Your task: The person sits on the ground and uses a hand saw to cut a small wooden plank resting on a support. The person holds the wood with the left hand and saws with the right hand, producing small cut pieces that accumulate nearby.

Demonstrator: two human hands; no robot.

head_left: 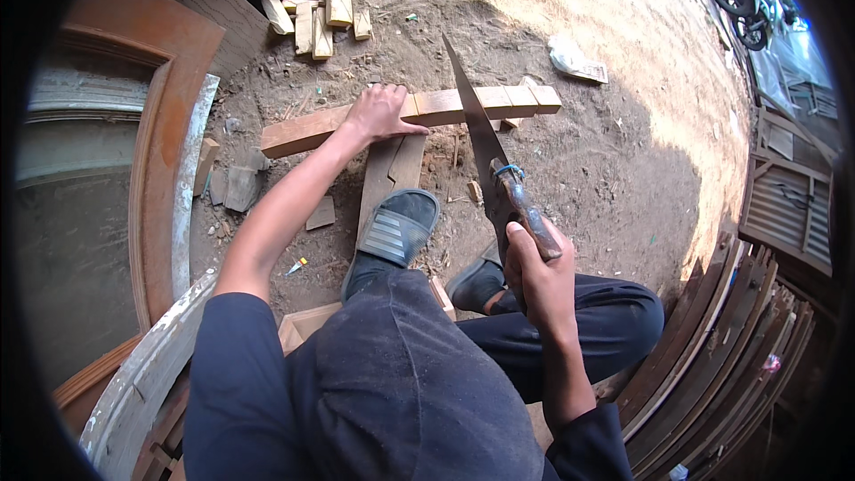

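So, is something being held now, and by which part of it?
The right grip holds the handsaw by its handle. The left grip lies over the wooden beam near its middle; whether it clasps it cannot be told.

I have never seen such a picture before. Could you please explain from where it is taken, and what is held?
There is no machine: each grip is a person's bare hand. The left of two cameras worn on the head looks down; its fisheye lens bends straight edges. The left grip rests on a wooden beam, which lies across a plank. A sandalled foot is on that plank. The right grip holds a handsaw; I cannot tell whether it touches the beam. On the earth ground lie small wood blocks.
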